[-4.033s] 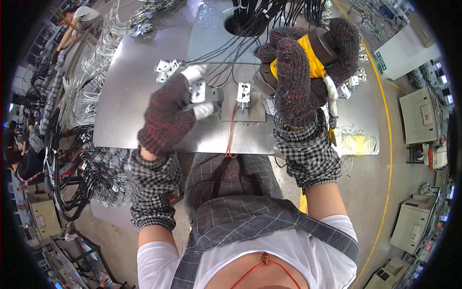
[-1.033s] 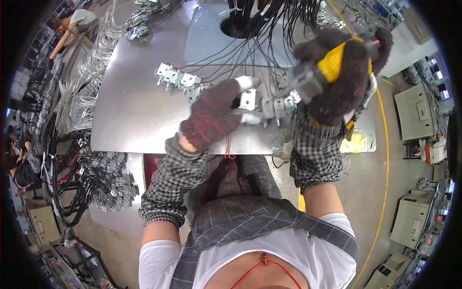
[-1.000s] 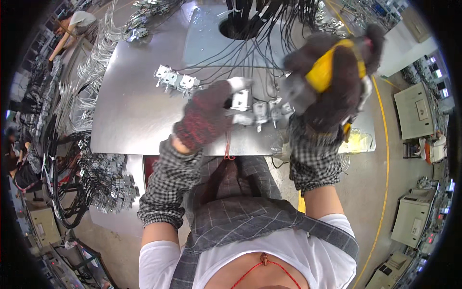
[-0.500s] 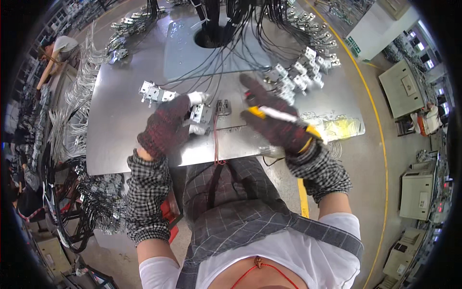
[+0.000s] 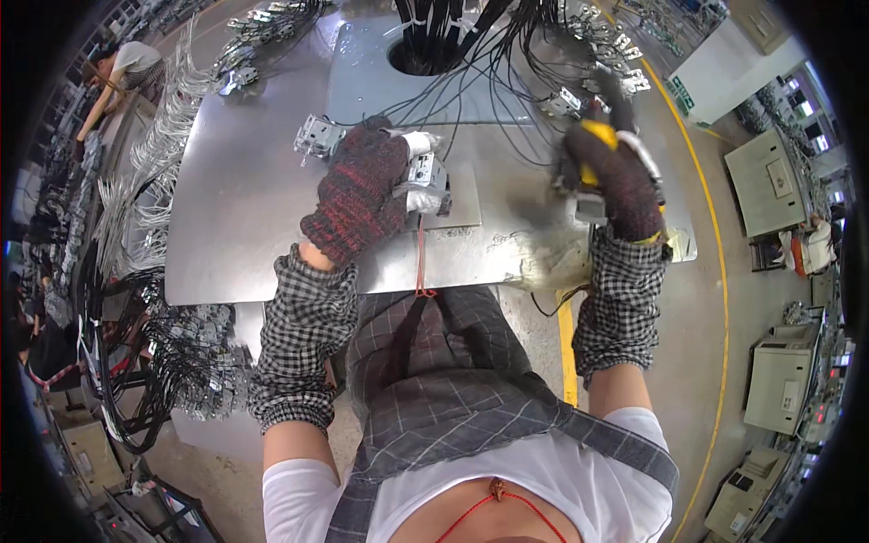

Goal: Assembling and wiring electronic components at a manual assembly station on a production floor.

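Note:
My left hand [image 5: 369,181], in a dark red knit glove with white-covered fingertips, is closed on a small silvery metal box-shaped part [image 5: 425,169] with slots. This part is held just above the table's near middle. Beside the glove's far left edge lies a similar metal part [image 5: 319,137] with a dark wire. Over the right of the table, my right hand [image 5: 615,167] is gloved too, with yellow and white pieces along it. Motion smears its fingers. A greyish metallic piece [image 5: 591,211] shows under that hand; whether it is gripped cannot be made out.
The metal table [image 5: 226,208] carries a bluish plate [image 5: 367,86] with a round hole of black cables [image 5: 425,56]. More wired metal parts [image 5: 243,77] lie at the back left. Pale wires [image 5: 154,176] hang along the left side. A person [image 5: 127,72] bends over a bench at far left.
My left hand has moved right and away from me with the metal part. My right hand has swung right, toward the table's right side. The view has shifted slightly.

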The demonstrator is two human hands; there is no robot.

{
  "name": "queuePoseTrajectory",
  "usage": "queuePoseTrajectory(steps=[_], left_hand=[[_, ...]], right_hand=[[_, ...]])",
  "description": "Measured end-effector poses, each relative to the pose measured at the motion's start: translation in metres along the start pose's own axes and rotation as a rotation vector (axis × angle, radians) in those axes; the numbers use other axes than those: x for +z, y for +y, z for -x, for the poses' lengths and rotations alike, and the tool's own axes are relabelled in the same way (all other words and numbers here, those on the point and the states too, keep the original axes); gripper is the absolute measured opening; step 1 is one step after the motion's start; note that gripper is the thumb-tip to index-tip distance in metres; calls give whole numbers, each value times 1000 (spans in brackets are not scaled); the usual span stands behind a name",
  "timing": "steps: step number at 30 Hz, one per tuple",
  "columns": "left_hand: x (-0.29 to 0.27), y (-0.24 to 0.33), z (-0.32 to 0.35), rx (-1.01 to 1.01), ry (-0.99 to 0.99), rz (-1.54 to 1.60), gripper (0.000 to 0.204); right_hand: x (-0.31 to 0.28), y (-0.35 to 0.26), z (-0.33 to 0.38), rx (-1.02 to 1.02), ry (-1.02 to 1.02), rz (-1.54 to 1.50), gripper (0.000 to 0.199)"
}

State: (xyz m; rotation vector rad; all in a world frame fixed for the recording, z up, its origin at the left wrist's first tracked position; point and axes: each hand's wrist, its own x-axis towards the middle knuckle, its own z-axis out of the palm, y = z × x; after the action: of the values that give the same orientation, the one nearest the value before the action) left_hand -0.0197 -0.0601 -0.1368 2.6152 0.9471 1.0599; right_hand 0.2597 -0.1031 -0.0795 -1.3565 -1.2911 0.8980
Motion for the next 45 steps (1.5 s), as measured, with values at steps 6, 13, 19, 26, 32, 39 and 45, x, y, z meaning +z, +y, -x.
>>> queuePoseTrajectory(steps=[6,13,19,26,32,39,45], left_hand=[[6,-2,-3,2,9,-105,54],[13,5,-7,56,49,-248,59],[12,-2,-3,89,53,-225,59],[-21,36,-12,-292,-78,-74,66],[-29,-60,34,9,-200,-645,67],[-32,-58,17,-144,-288,-482,65],[-47,-55,17,-37,-193,-486,62]], right_hand=[[49,-36,-12,-469,221,-752,64],[105,-35,-27,-885,243,-604,68],[110,-23,-31,-880,151,-654,66],[108,-12,-35,-830,96,-722,64],[112,-8,-34,-765,-37,-797,62],[110,-15,-38,-814,-39,-851,61],[120,-12,-33,-884,161,-655,58]])
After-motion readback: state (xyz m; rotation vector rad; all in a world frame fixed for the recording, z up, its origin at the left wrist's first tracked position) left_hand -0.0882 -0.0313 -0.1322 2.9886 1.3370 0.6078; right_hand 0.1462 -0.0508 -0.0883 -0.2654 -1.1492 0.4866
